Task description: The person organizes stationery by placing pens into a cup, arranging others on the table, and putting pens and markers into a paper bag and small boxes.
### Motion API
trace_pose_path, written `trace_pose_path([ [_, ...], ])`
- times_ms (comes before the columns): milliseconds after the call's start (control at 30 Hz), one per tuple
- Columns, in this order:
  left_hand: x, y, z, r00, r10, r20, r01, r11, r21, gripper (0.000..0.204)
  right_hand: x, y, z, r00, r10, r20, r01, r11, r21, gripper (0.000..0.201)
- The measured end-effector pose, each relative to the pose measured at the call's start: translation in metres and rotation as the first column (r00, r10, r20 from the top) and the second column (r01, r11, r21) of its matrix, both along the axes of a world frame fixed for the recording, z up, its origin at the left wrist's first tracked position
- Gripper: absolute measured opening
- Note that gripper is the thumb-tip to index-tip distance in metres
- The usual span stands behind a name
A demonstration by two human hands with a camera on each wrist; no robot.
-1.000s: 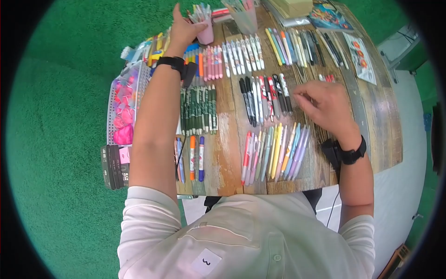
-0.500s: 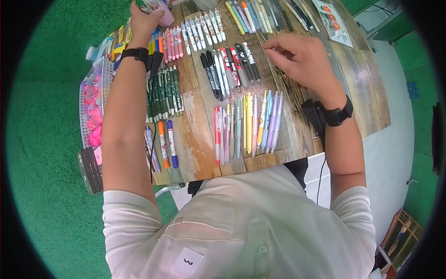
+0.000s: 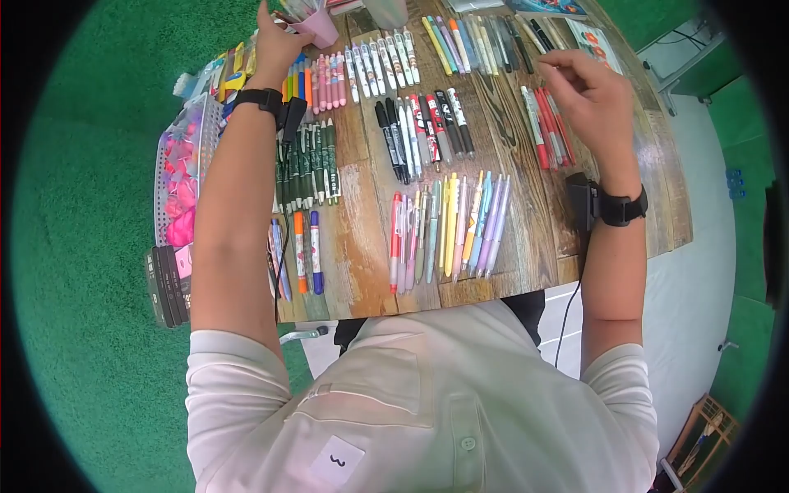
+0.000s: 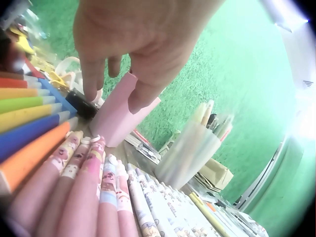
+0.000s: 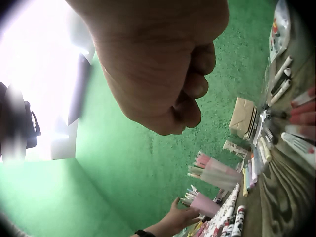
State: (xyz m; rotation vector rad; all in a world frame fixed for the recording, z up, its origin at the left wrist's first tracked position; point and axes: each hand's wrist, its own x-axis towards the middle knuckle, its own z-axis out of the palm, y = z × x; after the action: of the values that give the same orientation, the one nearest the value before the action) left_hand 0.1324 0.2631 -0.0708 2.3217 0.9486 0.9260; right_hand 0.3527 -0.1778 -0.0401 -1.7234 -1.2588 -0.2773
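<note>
My left hand (image 3: 278, 51) grips a pink pen cup (image 3: 322, 29) at the far left, thumb against its near side in the left wrist view and fingers along its other side. Several pens stand in this cup. My right hand (image 3: 598, 103) hovers over the right part of the table, fingers loosely curled with nothing in them. Just left of it lies a group of red pens (image 3: 552, 130), partly covered by the hand. Pink pens (image 4: 81, 187) with cartoon tops lie in front of the pink cup.
On the wooden table (image 3: 362, 246) lie rows of dark green pens (image 3: 308, 168), black and red pens (image 3: 423, 123) and pastel pens (image 3: 452, 230). A translucent cup (image 4: 190, 153) of pens stands right of the pink cup. A white basket (image 3: 209, 135) sits at the left edge.
The right hand has shifted right and away, uncovering the red pens. My left hand stays at the pink cup. The head view has shifted.
</note>
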Motion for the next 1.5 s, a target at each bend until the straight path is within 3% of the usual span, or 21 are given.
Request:
trace_pose_path([
  [33, -0.001, -0.004, 0.002, 0.997, -0.046, 0.063, 0.053, 0.993, -0.105, 0.123, 0.003, -0.004, 0.002, 0.998, -0.063, -0.008, 0.063, 0.998, 0.01, 0.014],
  [67, -0.002, -0.006, 0.008, 0.997, -0.048, 0.068, 0.055, 0.993, -0.102, 0.123, 0.01, -0.007, 0.002, 0.998, -0.065, -0.004, 0.065, 0.998, 0.013, 0.014],
  [167, -0.003, -0.006, 0.025, 0.997, 0.023, 0.077, -0.011, 0.987, -0.16, 0.122, 0.027, -0.015, 0.005, 0.953, -0.256, -0.164, 0.29, 0.928, 0.233, 0.014],
  [233, -0.007, -0.02, 0.062, 0.988, 0.139, 0.063, -0.126, 0.977, -0.173, 0.121, 0.039, -0.021, 0.007, 0.934, -0.256, -0.249, 0.33, 0.885, 0.328, 0.015],
  [300, -0.014, -0.028, 0.088, 0.963, 0.139, 0.231, -0.093, 0.975, -0.201, 0.114, 0.051, -0.023, 0.01, 0.904, -0.169, -0.393, 0.37, 0.769, 0.521, 0.016],
  [433, -0.046, -0.101, 0.131, 0.857, -0.027, 0.515, 0.115, 0.983, -0.14, 0.057, 0.072, -0.035, 0.01, 0.877, -0.052, -0.479, 0.389, 0.661, 0.642, 0.013],
  [500, -0.058, -0.159, 0.139, 0.794, -0.01, 0.608, 0.113, 0.985, -0.131, 0.041, 0.079, -0.036, 0.011, 0.823, 0.109, -0.558, 0.418, 0.548, 0.724, 0.011],
  [567, -0.079, -0.187, 0.122, 0.715, -0.08, 0.694, 0.148, 0.988, -0.038, 0.032, 0.079, -0.039, 0.012, 0.798, 0.128, -0.589, 0.437, 0.551, 0.711, 0.012],
  [633, -0.093, -0.221, 0.11, 0.408, -0.001, 0.913, 0.495, 0.84, -0.221, 0.016, 0.078, -0.039, 0.012, 0.769, 0.146, -0.622, 0.457, 0.553, 0.696, 0.012],
  [700, -0.094, -0.257, 0.093, 0.389, 0.012, 0.921, 0.531, 0.815, -0.234, 0.021, 0.078, -0.036, 0.008, 0.762, 0.161, -0.627, 0.446, 0.571, 0.689, 0.015],
  [733, -0.092, -0.269, 0.083, 0.371, 0.02, 0.928, 0.564, 0.789, -0.243, 0.035, 0.077, -0.034, 0.006, 0.767, 0.154, -0.623, 0.443, 0.575, 0.688, 0.015],
  [867, -0.088, -0.283, 0.045, 0.449, 0.06, 0.892, 0.502, 0.808, -0.307, 0.049, 0.075, -0.024, -0.003, 0.773, 0.144, -0.618, 0.401, 0.644, 0.652, 0.016],
  [933, -0.086, -0.285, 0.031, 0.564, 0.107, 0.819, 0.421, 0.816, -0.396, 0.052, 0.076, -0.02, -0.008, 0.784, 0.139, -0.605, 0.378, 0.666, 0.643, 0.016],
  [1067, -0.087, -0.29, 0.02, 0.556, 0.128, 0.821, 0.477, 0.76, -0.441, 0.052, 0.067, -0.013, -0.013, 0.837, 0.017, -0.546, 0.351, 0.749, 0.562, 0.017],
  [1200, -0.087, -0.296, 0.027, 0.573, 0.111, 0.812, 0.472, 0.765, -0.438, 0.051, 0.058, -0.009, -0.019, 0.879, -0.102, -0.466, 0.327, 0.839, 0.435, 0.017],
  [1400, -0.092, -0.288, 0.023, 0.522, 0.177, 0.835, 0.509, 0.721, -0.47, 0.05, 0.047, -0.005, -0.024, 0.913, -0.181, -0.367, 0.311, 0.89, 0.334, 0.015],
  [1500, -0.092, -0.288, 0.024, 0.558, 0.172, 0.812, 0.492, 0.72, -0.49, 0.052, 0.044, -0.005, -0.022, 0.914, -0.167, -0.369, 0.294, 0.899, 0.324, 0.015],
])
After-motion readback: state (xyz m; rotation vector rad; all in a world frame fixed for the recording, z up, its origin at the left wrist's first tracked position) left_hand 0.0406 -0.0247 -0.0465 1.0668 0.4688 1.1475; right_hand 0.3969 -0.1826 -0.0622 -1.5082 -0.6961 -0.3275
